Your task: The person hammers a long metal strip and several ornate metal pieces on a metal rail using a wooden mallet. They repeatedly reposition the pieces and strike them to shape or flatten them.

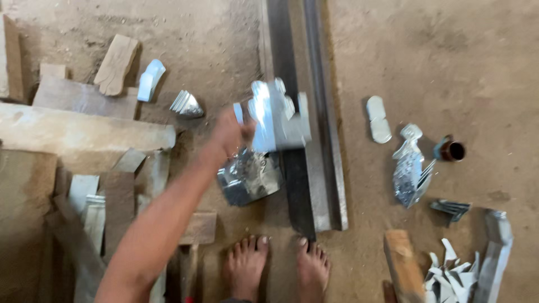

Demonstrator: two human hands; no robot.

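Shiny cut sheet-metal piece [278,115] gripped in left hand [229,134], blurred, above long steel bar [314,140] on dirt floor; several cut shapes [409,168] already lie aside; right hand unseen

Dirt floor [438,50], sandy brown, dusty. Long metal angle bar [314,140] runs 12 to 6 through centre. Wooden planks and offcuts [84,132] piled at 9. Shiny sheet-metal cutouts [410,168] at 3, small dark cup [451,150] just beside them. Wood block [403,264] and metal scraps [452,278] at 5. Crumpled sheet [250,178] at centre, bare feet [275,268] at 6.
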